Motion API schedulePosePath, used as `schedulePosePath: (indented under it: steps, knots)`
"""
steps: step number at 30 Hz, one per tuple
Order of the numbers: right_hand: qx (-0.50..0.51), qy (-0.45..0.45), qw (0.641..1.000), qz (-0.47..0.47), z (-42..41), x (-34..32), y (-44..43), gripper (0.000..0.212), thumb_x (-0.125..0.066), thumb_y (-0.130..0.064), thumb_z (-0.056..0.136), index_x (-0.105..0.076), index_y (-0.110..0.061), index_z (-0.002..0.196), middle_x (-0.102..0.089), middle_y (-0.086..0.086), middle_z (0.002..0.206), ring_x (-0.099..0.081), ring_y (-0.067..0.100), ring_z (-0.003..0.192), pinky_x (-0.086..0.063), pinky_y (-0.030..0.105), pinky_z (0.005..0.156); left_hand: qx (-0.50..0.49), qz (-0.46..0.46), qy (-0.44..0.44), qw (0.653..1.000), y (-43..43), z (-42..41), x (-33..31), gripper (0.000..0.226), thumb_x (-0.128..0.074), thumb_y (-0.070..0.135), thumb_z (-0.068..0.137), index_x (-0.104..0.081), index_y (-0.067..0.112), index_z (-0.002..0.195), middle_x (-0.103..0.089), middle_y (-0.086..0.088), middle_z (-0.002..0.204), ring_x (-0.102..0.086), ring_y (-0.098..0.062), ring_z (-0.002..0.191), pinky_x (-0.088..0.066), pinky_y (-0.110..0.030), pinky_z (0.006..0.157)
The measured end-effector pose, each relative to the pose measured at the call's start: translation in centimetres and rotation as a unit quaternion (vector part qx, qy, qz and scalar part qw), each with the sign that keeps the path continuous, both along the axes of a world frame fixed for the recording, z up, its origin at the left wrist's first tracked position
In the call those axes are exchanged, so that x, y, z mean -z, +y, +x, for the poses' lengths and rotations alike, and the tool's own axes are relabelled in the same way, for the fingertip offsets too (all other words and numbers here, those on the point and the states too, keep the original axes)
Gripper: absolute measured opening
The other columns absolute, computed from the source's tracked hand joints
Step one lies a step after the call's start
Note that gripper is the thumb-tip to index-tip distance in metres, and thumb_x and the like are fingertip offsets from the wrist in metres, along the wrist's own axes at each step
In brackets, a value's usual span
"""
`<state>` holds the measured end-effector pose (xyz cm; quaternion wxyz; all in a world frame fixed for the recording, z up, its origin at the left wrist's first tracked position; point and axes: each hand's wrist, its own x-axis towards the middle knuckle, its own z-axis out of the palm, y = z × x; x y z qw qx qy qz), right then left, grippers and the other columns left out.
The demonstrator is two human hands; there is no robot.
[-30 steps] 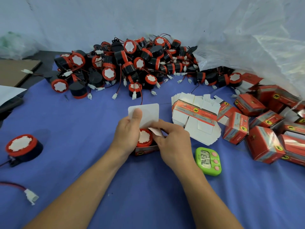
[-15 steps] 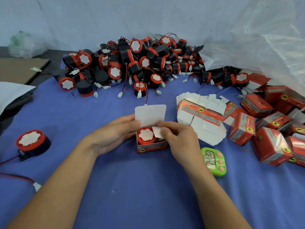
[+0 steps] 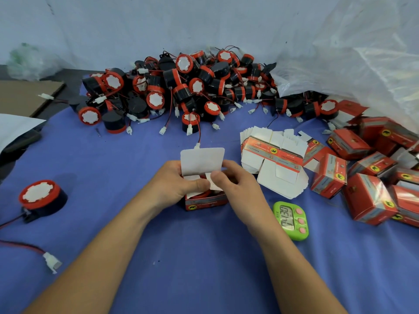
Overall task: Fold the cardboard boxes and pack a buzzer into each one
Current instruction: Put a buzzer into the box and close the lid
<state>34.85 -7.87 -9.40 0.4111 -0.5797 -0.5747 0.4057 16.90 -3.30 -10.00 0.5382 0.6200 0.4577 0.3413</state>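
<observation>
A small red cardboard box (image 3: 205, 202) stands on the blue cloth at the centre, its white lid flap (image 3: 201, 158) upright. A red-rimmed buzzer sits inside, mostly covered. My left hand (image 3: 174, 184) grips the box's left side, thumb pressing a white side flap down. My right hand (image 3: 235, 184) holds the right side, thumb on the other side flap. A stack of flat unfolded boxes (image 3: 272, 155) lies to the right. A pile of black-and-red buzzers (image 3: 181, 87) with wires fills the back.
Several packed red boxes (image 3: 367, 196) lie at the right under a clear plastic bag (image 3: 362, 53). A green timer (image 3: 291, 219) sits near my right wrist. One loose buzzer (image 3: 42, 198) and a white connector (image 3: 52, 264) lie at the left.
Both thumbs have folded the two small side flaps inward over the buzzer, which showed openly before. The lid flap still stands up.
</observation>
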Motion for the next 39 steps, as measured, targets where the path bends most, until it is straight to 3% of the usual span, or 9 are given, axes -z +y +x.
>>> schedulePosePath:
  steps: [3,6,11,15,23,29,33,36,39]
  knots:
    - [-0.056,-0.021,0.998,0.003,1.0,0.1,-0.4,0.070,-0.078,-0.039,0.073,-0.048,-0.055,0.134,-0.070,-0.024,0.113,-0.068,0.000,0.101,-0.058,0.024,0.086,-0.011,-0.011,0.010,1.000,0.0,0.1,-0.2,0.021,-0.076,0.013,0.092,-0.077,0.026,0.108,-0.080,0.006,0.103,-0.076,-0.011,0.096,-0.059,-0.020,0.076]
    - [-0.061,-0.038,0.997,0.027,1.5,0.3,-0.3,0.061,-0.079,-0.015,0.077,-0.063,-0.045,0.128,-0.074,-0.020,0.112,-0.071,0.005,0.101,-0.057,0.028,0.089,-0.033,-0.021,0.025,0.999,-0.3,0.3,-0.2,0.016,-0.066,0.018,0.101,-0.078,0.024,0.108,-0.080,0.004,0.103,-0.076,-0.013,0.097,-0.060,-0.024,0.082]
    - [-0.051,0.091,0.995,-0.004,1.5,-0.3,-0.4,0.031,-0.058,-0.018,0.099,-0.076,-0.038,0.115,-0.078,-0.009,0.111,-0.071,0.007,0.108,-0.053,0.026,0.094,-0.077,-0.034,0.030,0.996,-0.7,1.2,-0.4,0.013,-0.075,0.019,0.093,-0.080,0.022,0.104,-0.081,0.004,0.099,-0.076,-0.015,0.098,-0.060,-0.040,0.093]
    - [0.001,0.029,1.000,-0.007,0.9,0.4,-0.1,0.039,-0.053,-0.011,0.092,-0.075,-0.040,0.106,-0.078,-0.012,0.098,-0.071,0.009,0.098,-0.055,0.034,0.090,-0.208,-0.034,0.027,0.977,-1.7,3.0,-0.5,0.032,-0.069,0.030,0.060,-0.079,0.022,0.090,-0.079,0.004,0.087,-0.075,-0.019,0.091,-0.061,-0.049,0.086]
    - [-0.005,0.065,0.993,-0.097,0.9,-0.4,1.2,0.059,-0.058,0.015,0.073,-0.076,-0.031,0.106,-0.078,-0.010,0.093,-0.071,0.014,0.095,-0.052,0.024,0.075,-0.192,-0.035,0.007,0.981,-2.3,3.1,-0.8,0.036,-0.067,0.026,0.062,-0.080,0.026,0.096,-0.080,0.007,0.092,-0.075,-0.015,0.093,-0.062,-0.046,0.089]
    - [-0.079,-0.118,0.990,-0.011,-0.3,-0.2,-0.1,0.042,-0.053,-0.017,0.091,-0.051,-0.038,0.128,-0.071,0.000,0.101,-0.065,0.022,0.095,-0.054,0.047,0.087,-0.177,-0.014,0.008,0.984,-2.2,3.0,-1.1,0.030,-0.063,0.022,0.064,-0.078,0.011,0.087,-0.077,-0.014,0.089,-0.073,-0.022,0.083,-0.059,-0.050,0.082]
    - [-0.162,-0.032,0.986,0.003,0.5,-0.3,-0.9,0.041,-0.044,-0.045,0.102,-0.047,-0.042,0.143,-0.069,-0.011,0.123,-0.061,0.009,0.122,-0.047,0.034,0.106,-0.185,-0.009,0.022,0.982,-2.2,3.1,-1.1,0.017,-0.066,0.022,0.067,-0.076,0.015,0.078,-0.075,-0.005,0.079,-0.070,-0.020,0.078,-0.059,-0.044,0.075]
    - [-0.101,0.086,0.990,-0.041,0.8,-0.5,-0.9,0.035,-0.038,-0.047,0.109,-0.071,-0.060,0.109,-0.071,-0.034,0.109,-0.059,-0.020,0.108,-0.042,0.012,0.094,-0.199,-0.009,0.015,0.980,-2.3,3.1,-0.9,0.020,-0.066,0.025,0.065,-0.078,0.017,0.080,-0.078,-0.001,0.083,-0.073,-0.023,0.085,-0.059,-0.041,0.077]
    - [-0.048,0.108,0.991,-0.064,1.0,0.2,-0.3,0.040,-0.049,-0.015,0.104,-0.077,-0.043,0.108,-0.076,-0.015,0.112,-0.068,0.004,0.113,-0.048,0.031,0.106,-0.176,-0.014,-0.001,0.984,-2.2,3.2,-0.8,0.026,-0.069,0.025,0.066,-0.080,0.018,0.089,-0.079,-0.003,0.086,-0.075,-0.018,0.086,-0.060,-0.046,0.081]
